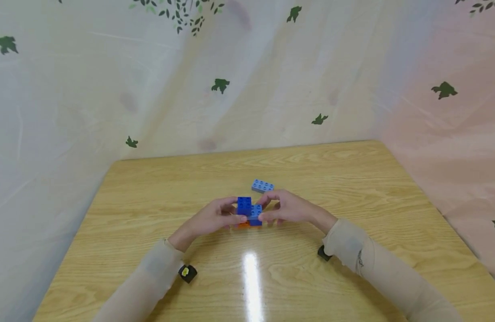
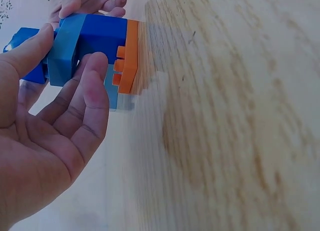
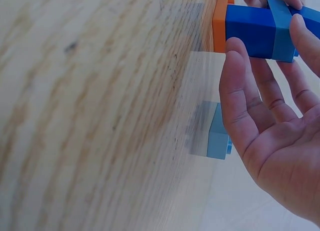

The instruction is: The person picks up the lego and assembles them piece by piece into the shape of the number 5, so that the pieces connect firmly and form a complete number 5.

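From the head view, I see my left hand [image 1: 215, 217] and right hand [image 1: 288, 208] meeting at a small brick stack [image 1: 254, 215] in the middle of a wooden table [image 1: 151, 188]. A dark blue brick [image 1: 244, 205] tops its left side. A loose light blue brick [image 1: 262, 186] lies just beyond, near my right fingers.

In the left wrist view, my left thumb and fingers pinch the stack's upper part; an orange base [image 2: 130, 61] sits lowest, at the tabletop.

In the right wrist view, my right thumb and fingers clamp the medium blue layer [image 3: 283, 33], the other fingertips spread apart.
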`<state>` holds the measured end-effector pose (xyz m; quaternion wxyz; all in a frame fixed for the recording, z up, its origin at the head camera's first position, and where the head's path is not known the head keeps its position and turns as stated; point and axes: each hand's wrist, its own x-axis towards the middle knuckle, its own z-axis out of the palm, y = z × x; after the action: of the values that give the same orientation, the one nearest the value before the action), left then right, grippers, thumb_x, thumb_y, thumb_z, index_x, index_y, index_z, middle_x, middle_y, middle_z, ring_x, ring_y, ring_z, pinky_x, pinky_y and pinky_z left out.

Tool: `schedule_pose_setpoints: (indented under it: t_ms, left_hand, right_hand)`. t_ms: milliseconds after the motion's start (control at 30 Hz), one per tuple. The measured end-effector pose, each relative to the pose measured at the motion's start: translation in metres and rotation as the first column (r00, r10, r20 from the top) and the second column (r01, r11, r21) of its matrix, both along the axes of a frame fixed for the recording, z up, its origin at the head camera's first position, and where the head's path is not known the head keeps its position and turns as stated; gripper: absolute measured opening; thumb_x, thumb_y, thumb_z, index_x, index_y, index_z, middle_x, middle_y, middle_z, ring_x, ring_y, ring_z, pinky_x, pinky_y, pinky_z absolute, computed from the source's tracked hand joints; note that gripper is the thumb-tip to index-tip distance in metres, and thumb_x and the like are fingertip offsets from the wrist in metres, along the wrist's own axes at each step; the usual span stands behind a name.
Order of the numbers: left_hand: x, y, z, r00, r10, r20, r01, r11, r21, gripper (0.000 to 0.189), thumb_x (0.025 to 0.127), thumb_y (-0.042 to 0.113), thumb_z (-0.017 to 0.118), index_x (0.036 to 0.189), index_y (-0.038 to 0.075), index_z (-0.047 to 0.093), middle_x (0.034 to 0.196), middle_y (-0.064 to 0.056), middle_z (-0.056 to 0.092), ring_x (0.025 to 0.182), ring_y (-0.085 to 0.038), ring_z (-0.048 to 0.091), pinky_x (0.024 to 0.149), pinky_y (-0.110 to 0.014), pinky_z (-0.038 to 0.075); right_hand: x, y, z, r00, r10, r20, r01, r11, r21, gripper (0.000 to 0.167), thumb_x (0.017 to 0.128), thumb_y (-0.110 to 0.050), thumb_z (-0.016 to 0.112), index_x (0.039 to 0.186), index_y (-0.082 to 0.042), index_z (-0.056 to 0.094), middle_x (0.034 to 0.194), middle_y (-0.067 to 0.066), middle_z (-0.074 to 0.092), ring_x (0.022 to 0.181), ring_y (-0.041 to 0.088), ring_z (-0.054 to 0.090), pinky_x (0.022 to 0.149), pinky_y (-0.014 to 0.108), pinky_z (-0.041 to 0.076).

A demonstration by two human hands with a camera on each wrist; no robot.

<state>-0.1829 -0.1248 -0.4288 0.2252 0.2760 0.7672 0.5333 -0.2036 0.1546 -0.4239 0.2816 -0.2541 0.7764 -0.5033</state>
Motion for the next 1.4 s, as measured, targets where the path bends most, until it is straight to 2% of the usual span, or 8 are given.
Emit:
schedule_pose_setpoints:
  t_ms: [167, 500, 833, 1100, 1400]
  left_hand:
    - [0.0002, 0.0001, -0.0013, 1.0, -0.007, -0.007, 0.007, 1.0, 0.014, 0.036, 0.101, 0.017, 0.066, 0.134, 0.006, 0.059, 0.102, -0.019, 0.069, 0.084, -0.038, 0.064, 0.067, -0.043, 0.057]
    - [0.0, -0.0005, -0.0053, 1.0, -0.004, -0.005, 0.004, 1.0, 0.025, 0.035, 0.101, 0.018, 0.066, 0.133, 0.006, 0.06, 0.101, -0.018, 0.069, 0.083, -0.037, 0.064, 0.067, -0.042, 0.057]
    - [0.001, -0.0004, -0.0025, 1.0, 0.015, 0.02, -0.015, 1.0, 0.003, 0.037, 0.101, 0.022, 0.067, 0.135, 0.01, 0.06, 0.102, -0.009, 0.07, 0.086, -0.035, 0.065, 0.07, -0.043, 0.058]
    - [0.0016, 0.0001, -0.0028, 1.0, 0.004, 0.016, -0.005, 0.999, 0.032, 0.038, 0.101, 0.018, 0.066, 0.136, 0.007, 0.059, 0.103, -0.021, 0.07, 0.084, -0.039, 0.064, 0.07, -0.046, 0.058]
    - [0.0034, 0.001, -0.0036, 0.999, 0.017, 0.037, -0.019, 0.998, 0.062, 0.039, 0.1, 0.015, 0.066, 0.137, 0.005, 0.058, 0.109, -0.02, 0.071, 0.097, -0.038, 0.067, 0.079, -0.049, 0.058]
  right_hand:
    - [0.0001, 0.0005, -0.0003, 1.0, 0.002, -0.001, -0.002, 1.0, 0.005, 0.033, 0.095, -0.024, 0.075, 0.123, -0.011, 0.065, 0.117, 0.01, 0.061, 0.088, 0.035, 0.07, 0.067, 0.047, 0.06]
    - [0.0001, 0.0004, -0.0009, 1.0, 0.004, -0.003, -0.004, 1.0, 0.0, 0.033, 0.095, -0.024, 0.074, 0.124, -0.011, 0.064, 0.117, 0.01, 0.061, 0.088, 0.035, 0.07, 0.067, 0.046, 0.059]
    - [-0.0004, 0.0004, -0.0012, 1.0, 0.007, -0.006, -0.007, 1.0, 0.006, 0.032, 0.096, -0.023, 0.074, 0.123, -0.011, 0.064, 0.117, 0.01, 0.06, 0.087, 0.035, 0.069, 0.066, 0.046, 0.059]
    - [-0.0002, 0.0004, 0.0, 1.0, 0.004, -0.002, -0.004, 1.0, 0.013, 0.031, 0.095, -0.023, 0.075, 0.123, -0.012, 0.065, 0.117, 0.01, 0.061, 0.086, 0.036, 0.069, 0.065, 0.046, 0.059]
    - [-0.0003, 0.0009, -0.0004, 1.0, -0.002, 0.001, 0.002, 1.0, 0.016, 0.031, 0.095, -0.024, 0.075, 0.122, -0.012, 0.065, 0.117, 0.01, 0.061, 0.086, 0.037, 0.068, 0.065, 0.045, 0.058]
